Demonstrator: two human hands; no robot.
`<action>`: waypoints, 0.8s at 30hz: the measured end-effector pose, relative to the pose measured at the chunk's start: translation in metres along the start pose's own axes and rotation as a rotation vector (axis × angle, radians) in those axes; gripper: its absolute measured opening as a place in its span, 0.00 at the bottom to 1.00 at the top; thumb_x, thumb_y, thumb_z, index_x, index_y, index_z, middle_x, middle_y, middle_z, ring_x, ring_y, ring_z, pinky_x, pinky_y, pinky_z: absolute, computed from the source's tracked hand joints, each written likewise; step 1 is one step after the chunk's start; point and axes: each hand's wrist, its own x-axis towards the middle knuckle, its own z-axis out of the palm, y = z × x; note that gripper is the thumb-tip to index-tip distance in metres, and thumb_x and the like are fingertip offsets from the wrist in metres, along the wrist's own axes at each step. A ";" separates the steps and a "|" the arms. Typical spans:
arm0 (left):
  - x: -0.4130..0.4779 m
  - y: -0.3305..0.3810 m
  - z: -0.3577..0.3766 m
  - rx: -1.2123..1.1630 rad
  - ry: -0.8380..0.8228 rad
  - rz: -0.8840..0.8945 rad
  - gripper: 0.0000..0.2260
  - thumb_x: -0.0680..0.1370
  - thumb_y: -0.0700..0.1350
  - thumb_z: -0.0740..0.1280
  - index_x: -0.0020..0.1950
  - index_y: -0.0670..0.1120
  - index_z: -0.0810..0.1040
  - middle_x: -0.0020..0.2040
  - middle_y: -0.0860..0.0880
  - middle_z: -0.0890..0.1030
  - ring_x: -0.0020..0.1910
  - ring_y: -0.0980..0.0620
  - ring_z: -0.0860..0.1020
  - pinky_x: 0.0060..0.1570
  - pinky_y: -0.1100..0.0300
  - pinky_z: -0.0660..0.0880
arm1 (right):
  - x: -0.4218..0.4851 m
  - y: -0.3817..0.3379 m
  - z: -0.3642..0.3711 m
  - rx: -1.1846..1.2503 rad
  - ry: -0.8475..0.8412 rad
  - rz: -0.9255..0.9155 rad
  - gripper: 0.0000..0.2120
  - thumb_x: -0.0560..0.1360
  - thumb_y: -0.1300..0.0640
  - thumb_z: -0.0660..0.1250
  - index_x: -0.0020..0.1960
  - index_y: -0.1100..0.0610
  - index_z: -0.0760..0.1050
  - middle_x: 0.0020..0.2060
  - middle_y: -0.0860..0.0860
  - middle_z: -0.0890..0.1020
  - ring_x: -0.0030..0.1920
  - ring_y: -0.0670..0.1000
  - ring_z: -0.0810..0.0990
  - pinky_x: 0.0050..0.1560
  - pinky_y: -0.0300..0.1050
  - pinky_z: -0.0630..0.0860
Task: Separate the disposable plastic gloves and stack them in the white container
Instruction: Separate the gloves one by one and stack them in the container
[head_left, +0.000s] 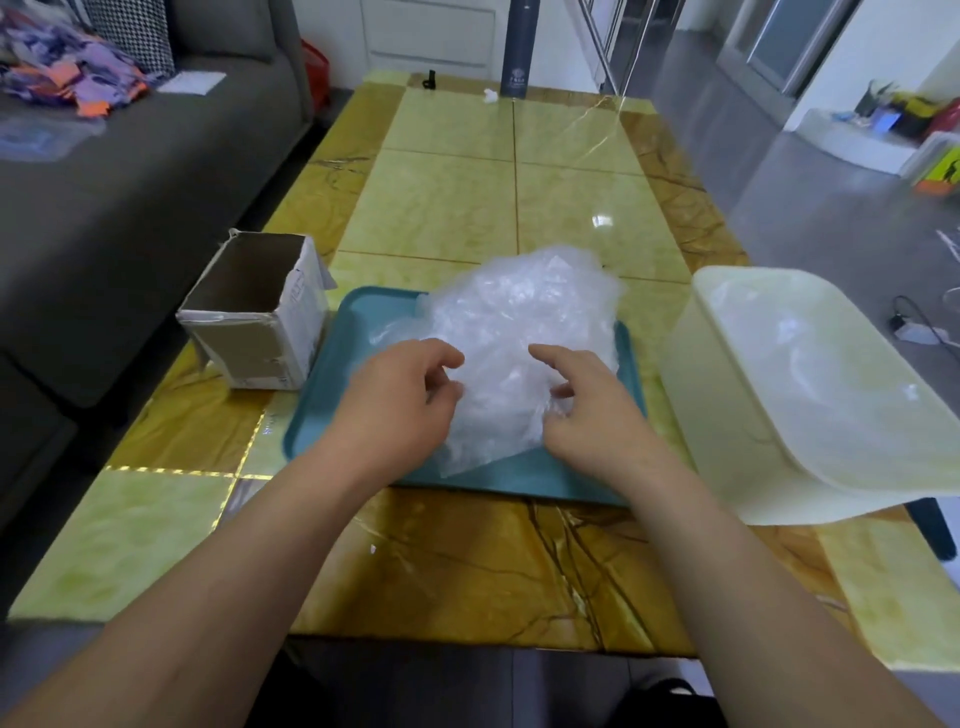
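The tiled table (452, 208) fills the centre of the frame and carries all the work items.

The white container (727, 415) is set at the right edge of the frame, mouth open, just beside the tray. This placement is judged to keep the transfer path short for the right hand. Faint film is seen inside it, but whether this is stacked gloves cannot be told.

The teal tray (363, 322) is placed at centre, evidently to keep the loose material together.

The glove pile (519, 312), crumpled and clear, is heaped on the right part of the tray and is not yet separated.

An open cardboard box (260, 312) is stood at centre left, beside the tray.

The right hand (587, 405) is held at the near right edge of the pile. Its index finger is stretched out and the remaining fingers are curled into the film, gripping a fold.

The left hand (400, 395) is held at the near left edge with its fingers half curled. Whether film is pinched there cannot be told. The opposed positions are judged suited to pulling one glove free.
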 end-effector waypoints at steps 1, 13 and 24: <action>-0.001 0.000 -0.003 0.006 0.000 0.000 0.06 0.81 0.46 0.70 0.57 0.52 0.84 0.46 0.56 0.82 0.47 0.57 0.79 0.46 0.66 0.72 | -0.002 0.002 0.000 -0.003 -0.029 0.003 0.35 0.78 0.64 0.66 0.80 0.44 0.64 0.71 0.43 0.68 0.61 0.44 0.74 0.59 0.33 0.71; -0.013 0.017 -0.024 -0.267 -0.134 0.155 0.05 0.81 0.43 0.70 0.45 0.49 0.82 0.54 0.58 0.85 0.56 0.63 0.81 0.54 0.69 0.73 | -0.019 -0.024 -0.010 0.196 0.120 -0.157 0.23 0.72 0.46 0.80 0.66 0.36 0.79 0.72 0.34 0.71 0.72 0.34 0.68 0.71 0.39 0.67; -0.011 -0.001 -0.031 -0.068 0.029 0.120 0.23 0.79 0.65 0.67 0.37 0.46 0.80 0.35 0.49 0.81 0.35 0.50 0.78 0.38 0.48 0.77 | -0.025 -0.035 -0.031 0.669 0.287 0.130 0.12 0.78 0.61 0.72 0.51 0.70 0.76 0.37 0.62 0.86 0.36 0.58 0.86 0.43 0.57 0.86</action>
